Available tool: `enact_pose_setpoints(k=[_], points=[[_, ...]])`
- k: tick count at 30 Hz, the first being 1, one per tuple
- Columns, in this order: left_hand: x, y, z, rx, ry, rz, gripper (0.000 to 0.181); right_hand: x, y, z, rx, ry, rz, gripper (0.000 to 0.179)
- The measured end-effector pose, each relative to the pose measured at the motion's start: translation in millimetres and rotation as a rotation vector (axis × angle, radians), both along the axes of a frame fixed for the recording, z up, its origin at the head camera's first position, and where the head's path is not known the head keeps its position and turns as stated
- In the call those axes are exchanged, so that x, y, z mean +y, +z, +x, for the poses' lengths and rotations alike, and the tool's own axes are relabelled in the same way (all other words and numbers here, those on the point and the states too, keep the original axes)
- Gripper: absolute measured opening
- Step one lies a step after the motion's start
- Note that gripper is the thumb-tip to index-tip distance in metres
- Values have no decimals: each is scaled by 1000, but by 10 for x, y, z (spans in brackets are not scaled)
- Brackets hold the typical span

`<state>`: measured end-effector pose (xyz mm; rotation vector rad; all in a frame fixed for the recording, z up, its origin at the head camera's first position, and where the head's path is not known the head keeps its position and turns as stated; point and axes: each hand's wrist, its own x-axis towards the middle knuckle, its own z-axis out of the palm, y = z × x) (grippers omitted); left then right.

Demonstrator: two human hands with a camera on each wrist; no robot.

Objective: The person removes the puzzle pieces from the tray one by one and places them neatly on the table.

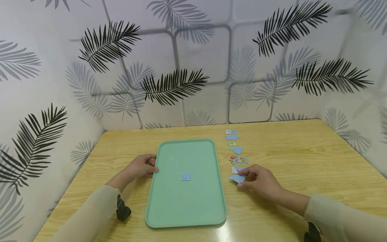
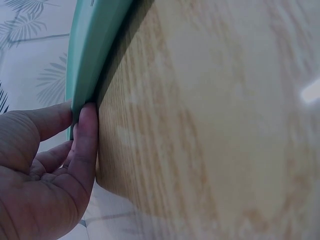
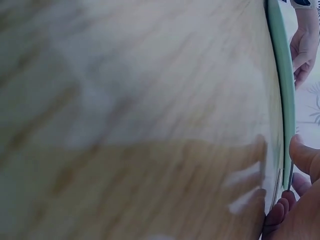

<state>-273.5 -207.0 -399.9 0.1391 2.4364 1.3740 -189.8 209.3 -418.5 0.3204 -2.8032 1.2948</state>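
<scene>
A light green tray (image 1: 187, 205) lies on the wooden table, with one small light blue puzzle piece (image 1: 185, 177) near its middle. At the tray's left rim, my left hand (image 1: 141, 166) pinches the edge, thumb on top and fingers beneath; the left wrist view shows this grip close up. To the right of the tray, my right hand (image 1: 261, 181) pinches a pointed light blue puzzle piece (image 1: 236, 178) between thumb and fingers. Just beyond that piece lies a white-and-blue puzzle piece (image 1: 235, 170), partly covered by the right fingers.
Several more puzzle pieces run in a column away from me along the tray's right side, among them a multicoloured one (image 1: 238, 159), a blue triangle (image 1: 236, 150) and a small yellow-green one (image 1: 232, 144). A leaf-patterned wall covering (image 1: 205, 111) stands behind the table (image 1: 296, 151).
</scene>
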Motion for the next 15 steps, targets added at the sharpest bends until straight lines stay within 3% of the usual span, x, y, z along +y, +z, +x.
enact_pose_setpoints(k=[15], points=[[-15, -18, -4, 10, -2, -6, 62, 7, -46, 0, 13, -30, 64, 39]])
